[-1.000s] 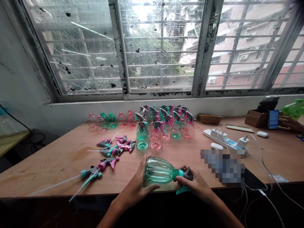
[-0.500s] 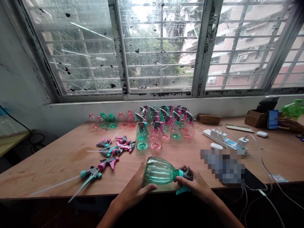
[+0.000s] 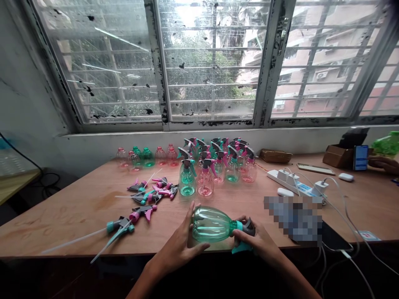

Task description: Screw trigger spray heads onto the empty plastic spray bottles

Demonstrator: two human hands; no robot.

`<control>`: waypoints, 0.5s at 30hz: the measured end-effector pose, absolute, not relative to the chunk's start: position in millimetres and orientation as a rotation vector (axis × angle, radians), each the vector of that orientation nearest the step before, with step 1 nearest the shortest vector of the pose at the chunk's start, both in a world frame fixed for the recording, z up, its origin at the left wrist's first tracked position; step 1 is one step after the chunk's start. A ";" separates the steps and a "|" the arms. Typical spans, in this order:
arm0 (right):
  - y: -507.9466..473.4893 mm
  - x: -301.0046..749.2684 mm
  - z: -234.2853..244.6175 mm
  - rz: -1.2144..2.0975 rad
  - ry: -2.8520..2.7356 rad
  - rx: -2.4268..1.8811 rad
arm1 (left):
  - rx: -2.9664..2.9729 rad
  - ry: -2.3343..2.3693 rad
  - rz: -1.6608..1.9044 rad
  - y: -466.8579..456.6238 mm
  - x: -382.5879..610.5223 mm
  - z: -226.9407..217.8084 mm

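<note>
I hold a clear green spray bottle (image 3: 212,224) on its side above the near edge of the wooden table (image 3: 77,207). My left hand (image 3: 179,245) wraps around the bottle's base and underside. At the neck, my right hand (image 3: 257,241) is closed on the teal and grey trigger head (image 3: 245,232). Behind stand several assembled pink and green spray bottles (image 3: 218,166). Several loose trigger heads with dip tubes (image 3: 146,195) lie to the left.
Capless pink and green bottles (image 3: 143,158) line the wall under the window. A power strip with cables (image 3: 296,185) and a blurred patch lie to the right. At the far right, another person's hand (image 3: 385,164) touches a phone (image 3: 360,157) by a cardboard box.
The bottle and both hands stay almost in place; my left fingers shift slightly on the bottle's base. The view drifts a little.
</note>
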State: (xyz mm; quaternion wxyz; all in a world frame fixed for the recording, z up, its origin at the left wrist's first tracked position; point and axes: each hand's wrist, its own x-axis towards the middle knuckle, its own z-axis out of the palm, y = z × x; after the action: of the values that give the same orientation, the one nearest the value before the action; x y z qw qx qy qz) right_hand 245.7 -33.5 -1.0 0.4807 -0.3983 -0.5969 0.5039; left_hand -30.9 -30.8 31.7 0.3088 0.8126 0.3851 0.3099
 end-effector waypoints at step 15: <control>-34.6 244.6 -1.1 1.244 -1.451 -0.977 | 2.182 1.086 0.792 -26.3 -32.1 23.6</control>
State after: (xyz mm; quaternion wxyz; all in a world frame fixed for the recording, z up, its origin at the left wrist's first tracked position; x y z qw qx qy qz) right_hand 244.6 -34.6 -1.1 0.4772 -0.4001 -0.5941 0.5092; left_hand -32.1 -26.3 23.6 0.2852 0.8161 0.4062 0.2962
